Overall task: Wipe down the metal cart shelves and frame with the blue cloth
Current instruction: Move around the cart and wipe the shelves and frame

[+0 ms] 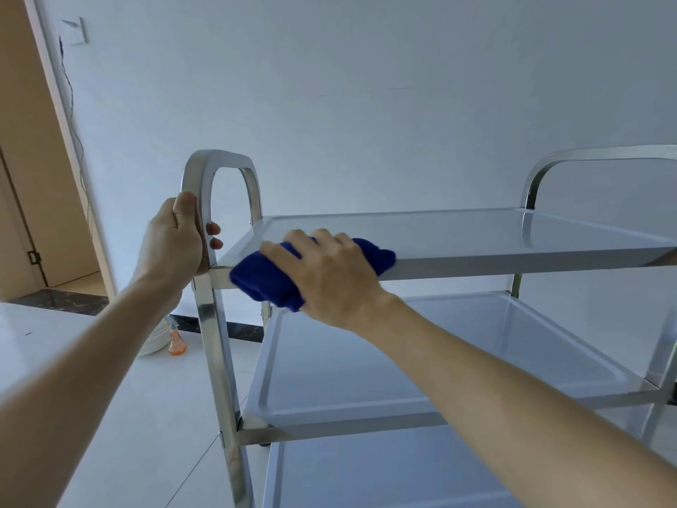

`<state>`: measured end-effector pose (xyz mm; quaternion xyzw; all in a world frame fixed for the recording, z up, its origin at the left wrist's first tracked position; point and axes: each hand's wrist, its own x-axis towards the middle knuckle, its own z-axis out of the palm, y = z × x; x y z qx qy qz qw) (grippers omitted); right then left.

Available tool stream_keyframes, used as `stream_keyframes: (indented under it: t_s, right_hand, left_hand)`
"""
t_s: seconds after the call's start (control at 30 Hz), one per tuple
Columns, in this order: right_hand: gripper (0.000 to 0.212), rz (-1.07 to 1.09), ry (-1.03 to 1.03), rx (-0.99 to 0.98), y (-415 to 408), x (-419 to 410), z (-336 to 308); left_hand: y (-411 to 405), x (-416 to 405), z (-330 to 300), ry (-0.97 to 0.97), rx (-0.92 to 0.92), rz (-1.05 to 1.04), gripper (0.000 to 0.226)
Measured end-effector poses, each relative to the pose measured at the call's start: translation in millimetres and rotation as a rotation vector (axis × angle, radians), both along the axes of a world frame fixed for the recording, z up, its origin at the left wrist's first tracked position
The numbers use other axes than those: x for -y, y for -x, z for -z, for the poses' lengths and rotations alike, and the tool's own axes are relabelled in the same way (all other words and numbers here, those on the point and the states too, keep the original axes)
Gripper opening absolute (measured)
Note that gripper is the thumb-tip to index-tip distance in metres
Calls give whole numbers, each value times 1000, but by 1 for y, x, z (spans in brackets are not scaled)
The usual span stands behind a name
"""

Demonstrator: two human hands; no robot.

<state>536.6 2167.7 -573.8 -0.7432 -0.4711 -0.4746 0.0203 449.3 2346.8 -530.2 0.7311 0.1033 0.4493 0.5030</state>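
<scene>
— Where's the blue cloth (263, 276) right now?

— Bunched into a pad on the near left corner of the cart's top shelf (458, 232), draped over the front lip. The right hand (329, 276) lies flat on top of it, fingers spread and curled lightly over the far side, pressing it down rather than pinching it.

— And the other one?

— The left hand (179, 236) is wrapped round the upright of the left handle loop (219, 166), thumb side toward us, fingertips showing past the post. It's closed on the frame, bracing the cart.

— So how would you do this pass well?

— I'd keep that brace firm; the cart probably sits on wheels, though I can't see them, and it could roll away under a push. Then run the cloth in long overlapping strokes from this corner toward the right handle (586, 159), keeping the palm flat so the pad stays spread. The shelf has a raised rim with a rounded groove inside it; I'd press a fingertip through the cloth to follow that groove, where grime tends to gather.

— The front edge?

— Half the cloth already hangs over it, so folding it round the lip and sliding along cleans top and face together.

— What's left after that?

— By the look of it, most of the job: the middle shelf (458, 361), the bottom shelf (366, 478), and the posts. Top downward is sensible, so loosened dirt falls onto parts not yet done.
</scene>
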Motion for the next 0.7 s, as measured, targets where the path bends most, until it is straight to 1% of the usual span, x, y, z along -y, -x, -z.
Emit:
stream_keyframes:
  t_s: [0.17,0.3,0.37,0.4,0.47,0.5,0.53,0.6,0.63,0.7]
  right_hand:
    - [51,-18,-72,17,-33,82,2]
    - [47,12,-109,-3,-54,155,1]
    - [46,36,-128,-2,-61,180,1]
    - [45,45,-130,10,-63,186,2]
    - [44,58,-119,40,-66,189,2]
    - [44,63,-112,49,-66,187,2]
    - [43,67,-106,54,-65,184,2]
    - [43,75,-108,59,-62,178,1]
    - [44,86,-110,60,-60,174,1]
    - [46,116,-112,62,-56,164,2]
  left_hand:
    - [0,-5,2,-16,16,11,36]
    - [3,-5,1,-40,6,15,36]
    - [3,-3,0,-39,-3,-25,34]
    - [4,-1,0,-59,3,-102,31]
    - [8,3,0,-159,88,-316,25]
    - [11,8,0,-239,158,-376,27]
    - [13,14,0,-342,225,-395,29]
    - [10,29,3,-533,289,-332,28]
    - [6,39,5,-592,281,-284,27]
    - [-5,59,8,-675,207,-204,24]
